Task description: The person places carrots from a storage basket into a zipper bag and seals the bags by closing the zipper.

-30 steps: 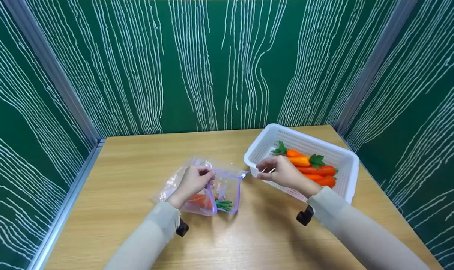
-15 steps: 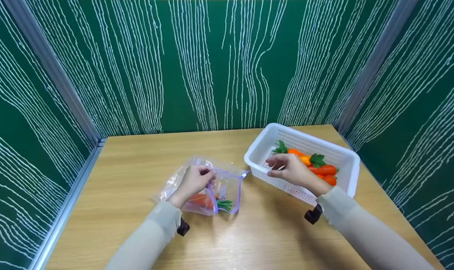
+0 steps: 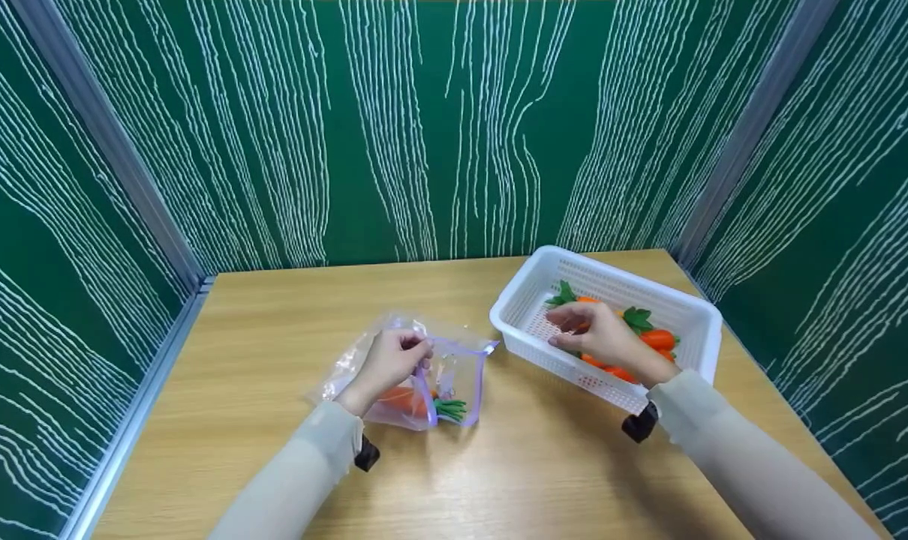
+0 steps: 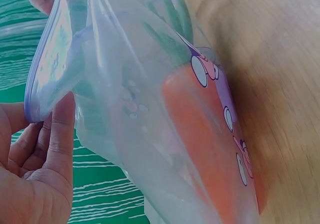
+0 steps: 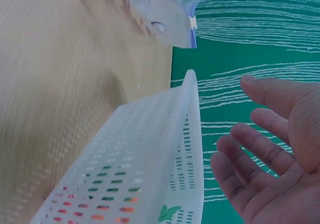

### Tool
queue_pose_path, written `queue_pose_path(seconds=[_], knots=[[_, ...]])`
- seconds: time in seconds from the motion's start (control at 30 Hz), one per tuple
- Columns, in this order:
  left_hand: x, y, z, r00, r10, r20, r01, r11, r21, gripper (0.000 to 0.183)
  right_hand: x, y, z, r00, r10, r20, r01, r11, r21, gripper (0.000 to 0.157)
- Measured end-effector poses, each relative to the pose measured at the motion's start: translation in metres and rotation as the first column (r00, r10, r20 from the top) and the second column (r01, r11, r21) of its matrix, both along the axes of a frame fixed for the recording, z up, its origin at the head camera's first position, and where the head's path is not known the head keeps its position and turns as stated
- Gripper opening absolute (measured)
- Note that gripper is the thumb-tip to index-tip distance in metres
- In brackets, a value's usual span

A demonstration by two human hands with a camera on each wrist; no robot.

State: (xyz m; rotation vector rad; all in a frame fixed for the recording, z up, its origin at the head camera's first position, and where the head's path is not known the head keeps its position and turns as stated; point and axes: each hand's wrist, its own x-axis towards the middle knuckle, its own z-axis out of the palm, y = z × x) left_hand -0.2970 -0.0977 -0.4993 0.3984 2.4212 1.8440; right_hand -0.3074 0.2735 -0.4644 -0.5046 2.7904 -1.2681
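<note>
My left hand [image 3: 394,361] pinches the purple-edged mouth of a clear zip bag [image 4: 125,108], keeping it spread. Inside the bag lies an orange carrot [image 4: 200,134] with green stalks, seen through the plastic. Bare fingers of my right hand [image 3: 602,336], relaxed and apart, hover over the white plastic basket [image 3: 634,281]; the right wrist view shows nothing between thumb and fingers [image 5: 265,149]. Several carrots [image 3: 658,339] with green tops lie in the basket, partly covered by that hand in the head view.
A light wooden table [image 3: 259,322] carries the bag at its middle and the basket to the right. Green panels [image 3: 491,135] with white wavy lines stand at the back and both sides, joined by grey metal posts [image 3: 750,120].
My right hand has moved right, from the basket's near left rim to over the carrots inside. The left hand and the bag have stayed in place.
</note>
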Motion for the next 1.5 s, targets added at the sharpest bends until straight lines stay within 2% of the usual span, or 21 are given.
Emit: queue_pose_path(seconds=[0.37,0.6,0.77,0.93,1.33,1.5], knots=[[-0.001,-0.001,0.0,1.0,-0.004,0.029,0.005,1.0,-0.03,0.021,0.003,0.014,-0.007,0.997,-0.065,0.05,0.064,0.998,0.028,0.047],[-0.002,0.0,0.001,1.0,-0.002,0.009,0.002,1.0,-0.022,0.021,-0.001,0.028,-0.011,0.99,-0.102,0.095,0.099,0.994,0.042,0.049],[-0.001,0.0,0.001,1.0,-0.001,0.02,0.001,1.0,-0.016,0.02,-0.004,0.039,-0.016,0.987,-0.093,0.132,0.089,0.995,0.041,0.049],[-0.003,0.0,0.0,1.0,0.001,-0.012,-0.001,1.0,-0.029,0.021,-0.008,0.049,-0.021,0.988,-0.064,0.139,0.06,0.998,0.033,0.05],[-0.003,0.001,-0.001,1.0,0.016,-0.005,-0.016,0.999,-0.037,0.022,-0.007,0.064,-0.027,0.97,-0.096,0.223,0.085,0.995,0.061,0.055],[-0.003,0.001,-0.002,1.0,0.007,-0.002,-0.007,0.999,-0.045,0.022,-0.004,0.072,-0.031,0.967,-0.112,0.228,0.088,0.99,0.113,0.058]])
